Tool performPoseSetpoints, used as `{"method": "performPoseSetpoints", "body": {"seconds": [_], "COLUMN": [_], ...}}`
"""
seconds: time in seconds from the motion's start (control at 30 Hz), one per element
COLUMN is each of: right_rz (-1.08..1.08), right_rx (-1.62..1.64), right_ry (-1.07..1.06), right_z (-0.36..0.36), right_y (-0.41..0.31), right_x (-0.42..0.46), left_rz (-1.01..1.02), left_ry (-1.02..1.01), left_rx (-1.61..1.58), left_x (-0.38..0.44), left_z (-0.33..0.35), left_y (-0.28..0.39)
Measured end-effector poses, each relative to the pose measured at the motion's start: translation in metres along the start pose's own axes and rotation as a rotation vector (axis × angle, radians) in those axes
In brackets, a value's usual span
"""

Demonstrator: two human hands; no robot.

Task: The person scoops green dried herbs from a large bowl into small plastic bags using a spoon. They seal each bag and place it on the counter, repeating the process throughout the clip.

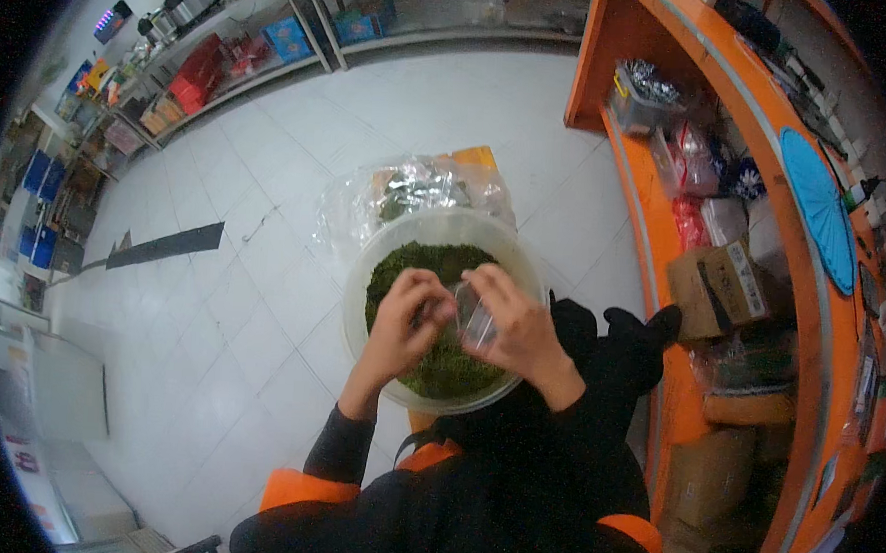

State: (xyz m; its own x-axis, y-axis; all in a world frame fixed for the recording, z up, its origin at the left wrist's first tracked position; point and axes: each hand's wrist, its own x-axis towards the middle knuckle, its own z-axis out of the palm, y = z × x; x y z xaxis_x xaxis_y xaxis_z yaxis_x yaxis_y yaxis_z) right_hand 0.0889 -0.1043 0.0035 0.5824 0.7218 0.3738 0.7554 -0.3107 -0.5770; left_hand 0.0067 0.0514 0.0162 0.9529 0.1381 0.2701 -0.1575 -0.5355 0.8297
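Note:
A round, translucent white plastic tub (356,302) stands before me, holding a layer of dark green, crumbly plant-like material (445,370). Over the middle of it, my right hand (523,329) grips a small clear plastic container (479,328), tilted, with its wall between fingers and thumb. My left hand (411,316) is just left of that container, its fingers curled and slightly blurred. Whether those fingertips pinch something is too unclear to tell. Past the tub's far rim lies a crinkled clear plastic bag (433,182), with green and orange showing through it.
An orange shelf unit (641,219) runs along my right, with a cardboard box (716,291) and bagged goods on it. Metal shelving (328,26) lines the far wall. White tiled floor (261,304) spreads to the left, with a black strip (165,245) on it.

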Motion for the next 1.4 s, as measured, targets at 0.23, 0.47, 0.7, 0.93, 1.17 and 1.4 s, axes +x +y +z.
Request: {"method": "performPoseSetpoints", "body": {"seconds": [0.23, 0.47, 0.7, 0.93, 1.17, 1.4], "right_rz": [0.157, 0.25, 0.26, 0.226, 0.245, 0.271], "right_rx": [0.431, 0.534, 0.55, 0.46, 0.4, 0.425], "right_ry": [0.244, 0.192, 0.198, 0.184, 0.194, 0.161], "right_z": [-0.006, -0.004, -0.001, 0.0, 0.0, -0.001], "right_y": [0.024, 0.029, 0.036, 0.034, 0.034, 0.031], "right_x": [-0.015, -0.021, -0.024, -0.022, -0.023, -0.022], "left_rz": [-0.085, -0.231, -0.232, -0.151, -0.462, -0.754], "left_ry": [-0.055, -0.405, -0.39, -0.433, -0.485, -0.07], "left_rx": [0.178, 0.121, 0.115, 0.248, 0.056, -0.452], "left_x": [-0.005, -0.014, -0.011, -0.019, -0.007, -0.026], "left_z": [0.023, 0.035, 0.018, 0.038, 0.015, 0.016], "left_y": [-0.021, 0.007, 0.016, -0.011, 0.021, -0.037]}}
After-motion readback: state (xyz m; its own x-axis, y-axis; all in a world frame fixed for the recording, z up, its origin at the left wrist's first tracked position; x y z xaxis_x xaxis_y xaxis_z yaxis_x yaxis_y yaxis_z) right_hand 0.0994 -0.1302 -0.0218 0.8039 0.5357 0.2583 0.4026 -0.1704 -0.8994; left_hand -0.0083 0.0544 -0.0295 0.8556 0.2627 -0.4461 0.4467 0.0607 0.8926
